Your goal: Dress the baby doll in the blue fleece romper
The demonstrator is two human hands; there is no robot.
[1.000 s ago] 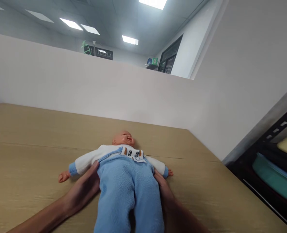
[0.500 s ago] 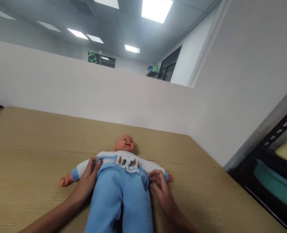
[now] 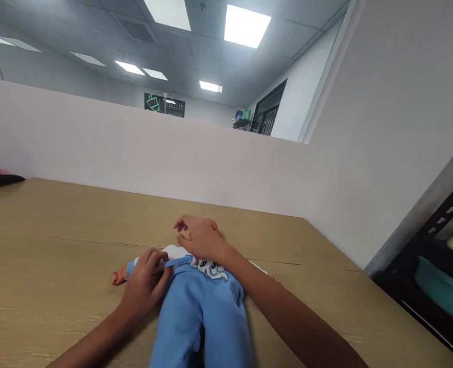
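Note:
A baby doll lies on its back on the wooden tabletop [image 3: 76, 271], wearing a white top and blue fleece overalls [image 3: 195, 306] with a white elephant face [image 3: 212, 269] on the bib. My left hand [image 3: 145, 281] is closed at the doll's shoulder, fingers and thumb pinching the blue shoulder strap [image 3: 179, 261]. Across the chest reaches my right arm. My right hand [image 3: 198, 236] hovers over the doll's head and hides most of it; its fingers are bent but apart, with nothing seen in them. One doll hand [image 3: 119, 276] sticks out at the left.
A low white partition [image 3: 134, 153] runs along the table's far edge. To the right stands a black slotted rack [image 3: 433, 240] with a teal bin [image 3: 440, 281]. Something dark and red [image 3: 0, 180] lies at the far left.
My right hand has left the doll's side and moved up and left over its head. My left hand has closed on the strap. The view has tilted slightly upward.

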